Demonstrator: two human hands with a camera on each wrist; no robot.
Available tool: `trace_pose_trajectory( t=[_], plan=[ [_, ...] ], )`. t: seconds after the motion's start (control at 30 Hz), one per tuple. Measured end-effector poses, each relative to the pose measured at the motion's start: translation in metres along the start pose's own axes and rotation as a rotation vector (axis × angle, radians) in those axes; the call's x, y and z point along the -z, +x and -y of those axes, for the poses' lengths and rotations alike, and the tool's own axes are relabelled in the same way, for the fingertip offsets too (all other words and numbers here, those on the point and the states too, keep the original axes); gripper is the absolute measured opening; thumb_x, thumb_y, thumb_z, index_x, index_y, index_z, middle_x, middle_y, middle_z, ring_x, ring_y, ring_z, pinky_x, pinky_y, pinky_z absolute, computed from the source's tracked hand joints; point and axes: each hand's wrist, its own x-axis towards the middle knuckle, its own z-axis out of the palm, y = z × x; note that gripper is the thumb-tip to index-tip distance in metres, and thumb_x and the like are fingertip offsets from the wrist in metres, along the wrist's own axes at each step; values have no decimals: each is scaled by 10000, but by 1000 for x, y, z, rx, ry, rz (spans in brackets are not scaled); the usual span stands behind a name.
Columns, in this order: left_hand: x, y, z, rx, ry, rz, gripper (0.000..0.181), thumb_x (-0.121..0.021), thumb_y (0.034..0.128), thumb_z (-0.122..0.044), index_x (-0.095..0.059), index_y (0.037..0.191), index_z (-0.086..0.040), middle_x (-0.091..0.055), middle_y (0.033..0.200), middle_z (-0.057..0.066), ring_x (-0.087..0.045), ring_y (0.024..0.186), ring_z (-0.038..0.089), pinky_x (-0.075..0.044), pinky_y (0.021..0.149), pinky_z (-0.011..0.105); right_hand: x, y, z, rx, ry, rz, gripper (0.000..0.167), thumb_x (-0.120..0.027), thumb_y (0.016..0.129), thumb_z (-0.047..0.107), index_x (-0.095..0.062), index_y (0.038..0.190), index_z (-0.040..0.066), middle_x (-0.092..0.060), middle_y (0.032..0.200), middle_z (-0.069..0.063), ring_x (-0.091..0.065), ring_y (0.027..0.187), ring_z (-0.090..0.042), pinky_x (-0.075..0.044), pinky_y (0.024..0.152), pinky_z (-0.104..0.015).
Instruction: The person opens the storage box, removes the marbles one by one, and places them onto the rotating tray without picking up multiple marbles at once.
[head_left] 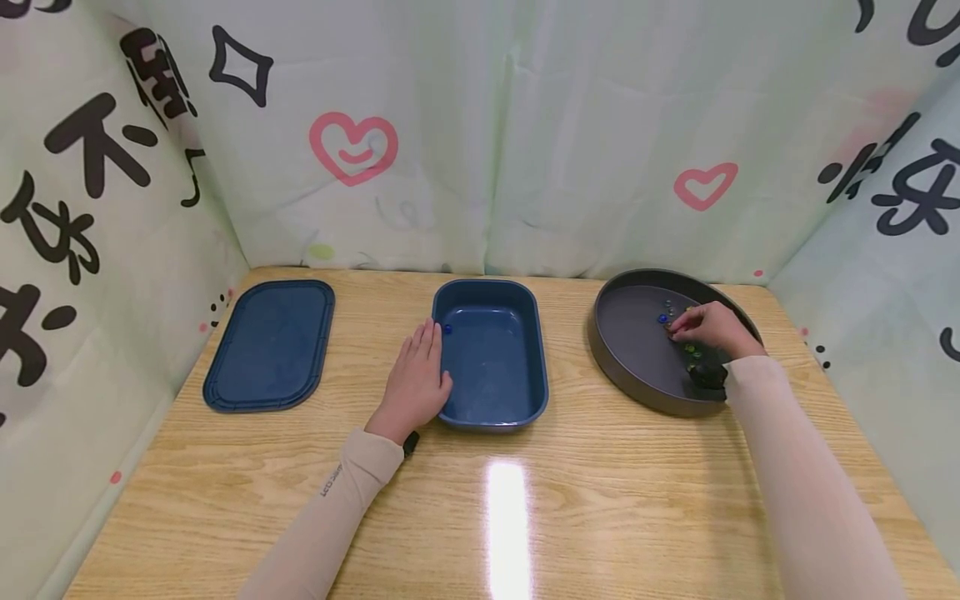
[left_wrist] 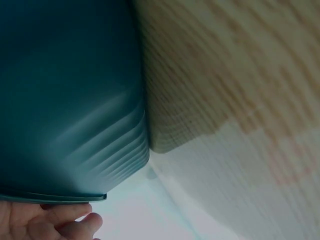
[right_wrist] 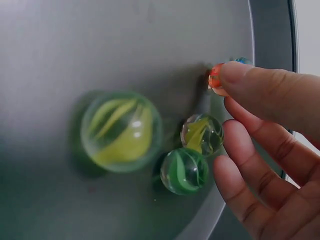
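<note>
My left hand [head_left: 414, 371] rests with straight fingers along the left rim of a deep blue plastic box [head_left: 491, 358]. A dark blue marble [head_left: 447, 329] lies inside that box, near the fingertips. In the left wrist view, the fingers [left_wrist: 60, 220] touch the box's rim. Over a round dark grey pan [head_left: 630, 367], my right hand [head_left: 712, 327] pinches an orange-red marble [right_wrist: 216, 79] between thumb and forefinger. Around it in the pan lie several glass marbles, among them a large yellow-swirled marble [right_wrist: 121, 132], a smaller yellow one [right_wrist: 202, 134] and a green one [right_wrist: 184, 171].
A flat blue lid [head_left: 272, 346] lies at the left of the wooden table [head_left: 420, 508]. A blue marble [head_left: 663, 318] sits in the pan left of the right hand. Pale printed curtains [head_left: 585, 125] stand behind and at both sides.
</note>
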Motion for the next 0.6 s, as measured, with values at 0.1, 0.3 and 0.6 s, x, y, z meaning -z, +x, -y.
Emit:
trace_pose_trajectory(
  t=[0.1, 0.3, 0.6],
  plan=[
    [0, 0, 0, -1, 0, -1, 683, -497, 932, -226, -186, 1475, 46, -152, 1568, 186, -172, 1454, 324, -166, 1187, 457, -1, 0, 0, -1, 6, 7, 184, -703, 816, 86, -712, 936, -54, -719, 926, -192, -614, 704, -36, -480, 631, -184],
    [1, 0, 0, 0, -3, 2, 678, -493, 933, -221, -186, 1476, 44, -151, 1569, 184, -171, 1455, 320, -166, 1187, 456, -2, 0, -1, -18, 13, 16, 196, -723, 801, 93, -715, 934, -51, -717, 930, -189, -614, 708, -57, -483, 638, -203],
    [1, 0, -1, 4, -3, 8, 681, -491, 934, -227, -183, 1477, 43, -146, 1570, 182, -163, 1458, 316, -162, 1188, 454, -3, 0, -2, -27, 9, 13, 180, -724, 792, 71, -714, 926, -49, -715, 924, -184, -602, 713, -61, -491, 647, -233]
  ],
)
